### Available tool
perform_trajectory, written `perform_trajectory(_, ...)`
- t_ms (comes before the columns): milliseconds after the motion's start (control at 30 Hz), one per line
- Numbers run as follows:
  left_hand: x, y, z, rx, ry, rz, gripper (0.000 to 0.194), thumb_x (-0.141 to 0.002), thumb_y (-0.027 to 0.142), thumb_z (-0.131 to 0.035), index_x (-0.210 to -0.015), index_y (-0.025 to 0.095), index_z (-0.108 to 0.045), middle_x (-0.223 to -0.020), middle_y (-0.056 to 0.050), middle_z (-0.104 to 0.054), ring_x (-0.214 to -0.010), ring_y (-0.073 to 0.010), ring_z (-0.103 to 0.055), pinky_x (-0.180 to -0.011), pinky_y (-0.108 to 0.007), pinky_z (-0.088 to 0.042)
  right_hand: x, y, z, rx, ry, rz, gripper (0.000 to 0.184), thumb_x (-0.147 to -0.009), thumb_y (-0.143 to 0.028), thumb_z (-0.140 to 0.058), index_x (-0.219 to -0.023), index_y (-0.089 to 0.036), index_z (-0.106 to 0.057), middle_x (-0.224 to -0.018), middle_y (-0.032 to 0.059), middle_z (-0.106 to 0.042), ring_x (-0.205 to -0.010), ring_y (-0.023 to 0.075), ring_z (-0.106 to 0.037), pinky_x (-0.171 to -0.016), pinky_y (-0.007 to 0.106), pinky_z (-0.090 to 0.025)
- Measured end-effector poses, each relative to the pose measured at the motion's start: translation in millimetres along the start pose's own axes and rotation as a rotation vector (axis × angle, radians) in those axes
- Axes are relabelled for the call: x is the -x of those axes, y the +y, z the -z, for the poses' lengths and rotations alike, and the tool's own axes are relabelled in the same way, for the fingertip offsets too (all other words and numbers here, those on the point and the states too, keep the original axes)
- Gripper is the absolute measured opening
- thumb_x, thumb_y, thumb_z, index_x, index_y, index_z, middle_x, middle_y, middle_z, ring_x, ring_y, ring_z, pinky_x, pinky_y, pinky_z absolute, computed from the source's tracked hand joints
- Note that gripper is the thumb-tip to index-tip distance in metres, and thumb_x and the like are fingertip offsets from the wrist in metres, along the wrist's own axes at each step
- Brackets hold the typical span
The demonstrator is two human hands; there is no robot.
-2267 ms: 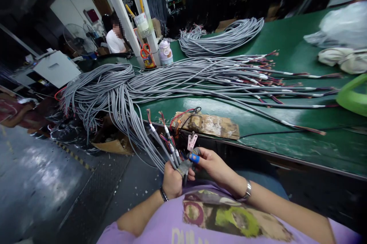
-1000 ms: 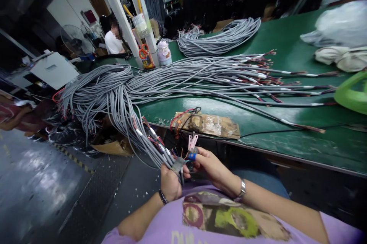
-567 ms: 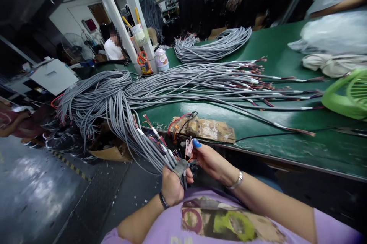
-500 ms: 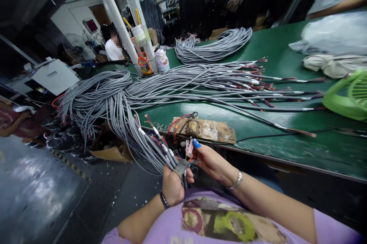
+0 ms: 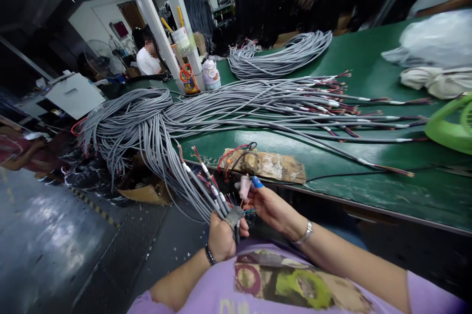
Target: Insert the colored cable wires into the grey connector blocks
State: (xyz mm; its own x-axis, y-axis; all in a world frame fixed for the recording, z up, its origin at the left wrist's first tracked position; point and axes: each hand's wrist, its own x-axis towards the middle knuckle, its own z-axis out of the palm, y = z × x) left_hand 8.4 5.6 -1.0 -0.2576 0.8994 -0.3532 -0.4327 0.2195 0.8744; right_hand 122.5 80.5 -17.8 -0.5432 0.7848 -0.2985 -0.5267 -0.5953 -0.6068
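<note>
My left hand (image 5: pixel 221 239) is closed around the lower end of a bundle of grey cables (image 5: pixel 191 188). Over its fingers and thumb lies a grey patch (image 5: pixel 234 215) that looks like cloth or tape. Thin coloured wires (image 5: pixel 230 201) fan out from the stripped cable ends beside it. Close by on the right, my right hand (image 5: pixel 273 209) is closed on a small pale pink clip-like tool (image 5: pixel 245 187), blurred now. A blue cover (image 5: pixel 257 182) sits on one of that hand's digits. Orange and green wires reach its fingertips; whether they are gripped I cannot tell.
Long grey cables (image 5: pixel 236 107) spread across the green table (image 5: pixel 368 196), with a coil (image 5: pixel 280 55) behind. A taped cardboard piece (image 5: pixel 280 166) lies at the near edge. A green plastic basket (image 5: pixel 448 127) stands right. A bottle (image 5: pixel 211 75) stands by the posts. Other people are farther off.
The pink tool has tilted and blurred in my right hand, with its fingers shifted slightly. My left hand keeps its hold on the cables. The view has shifted a little.
</note>
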Motion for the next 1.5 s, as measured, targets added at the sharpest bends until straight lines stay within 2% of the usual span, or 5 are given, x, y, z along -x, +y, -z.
perform_trajectory(167, 5.3, 0.0, 5.4, 0.016, 0.006, -0.023, 0.036, -0.057, 0.044, -0.076, -0.06, 0.015, -0.056, -0.042, 0.001, -0.056, -0.034, -0.0088, -0.047, -0.034, -0.019, -0.038, 3.8, -7.0, -2.2, 0.014, -0.007, -0.077, 0.033, -0.078, -0.051, -0.062, -0.075, -0.018, -0.064, -0.072, 0.0029, -0.062, -0.061, 0.012, -0.054, -0.058, 0.024, -0.046)
perform_trajectory(333, 5.1, 3.9, 5.6, 0.066, 0.063, -0.033, 0.034, -0.057, 0.042, -0.076, -0.061, 0.014, -0.058, -0.043, 0.001, -0.057, -0.034, -0.008, -0.047, -0.035, -0.018, -0.038, 3.7, -8.2, -4.4, 0.046, -0.003, 0.006, 0.024, -0.077, -0.041, -0.067, -0.077, -0.017, -0.066, -0.071, 0.0012, -0.061, -0.06, 0.0102, -0.052, -0.057, 0.022, -0.046)
perform_trajectory(833, -6.6, -2.6, 0.3, 0.011, 0.102, -0.031, 0.032, -0.06, 0.04, -0.075, -0.068, 0.015, -0.057, -0.046, 0.002, -0.058, -0.038, -0.0091, -0.05, -0.038, -0.019, -0.04, -8.9, 1.2, -9.4, -0.054, 0.057, 0.069, 0.032, -0.065, -0.047, -0.076, -0.073, -0.018, -0.066, -0.068, -0.0009, -0.062, -0.061, 0.0108, -0.05, -0.06, 0.025, -0.04)
perform_trajectory(1333, 5.4, 1.8, 8.5, 0.006, 0.109, -0.033, 0.037, -0.055, 0.045, -0.076, -0.064, 0.015, -0.057, -0.043, 0.001, -0.057, -0.035, -0.0083, -0.048, -0.036, -0.019, -0.038, 6.7, -9.7, 2.5, 0.08, -0.064, -0.177, 0.042, -0.074, -0.058, -0.062, -0.08, -0.017, -0.066, -0.073, 0.0036, -0.062, -0.058, 0.0109, -0.053, -0.053, 0.022, -0.046)
perform_trajectory(1500, 4.7, 5.4, 6.2, 0.042, 0.12, -0.046, 0.036, -0.056, 0.043, -0.076, -0.068, 0.015, -0.056, -0.044, 0.002, -0.058, -0.037, -0.0088, -0.048, -0.036, -0.018, -0.038, 2.5, -15.0, -4.9, 0.122, -0.012, -0.065, 0.029, -0.074, -0.046, -0.069, -0.073, -0.017, -0.064, -0.065, 0.0003, -0.059, -0.054, 0.0091, -0.049, -0.053, 0.022, -0.046)
